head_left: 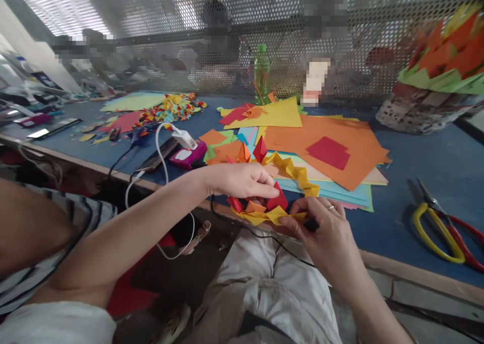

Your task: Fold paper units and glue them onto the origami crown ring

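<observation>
A ring of folded yellow paper (291, 168) lies at the table's front edge, with red and orange folded pieces standing along part of it. My left hand (247, 179) reaches over the ring, its fingers closed on a red folded paper piece (278, 197). On the near side, my right hand (321, 218) pinches the yellow strip between thumb and fingers. An orange folded piece (255, 207) sits in the ring beside the left hand. Part of the ring is hidden under that hand.
Stacked coloured sheets (328, 147) lie behind the ring. Scissors (442, 228) with yellow and red handles are at the right. A purple power adapter (188, 155) with white cable sits left. A green bottle (261, 72) and a papercraft basket (419, 99) stand at the back.
</observation>
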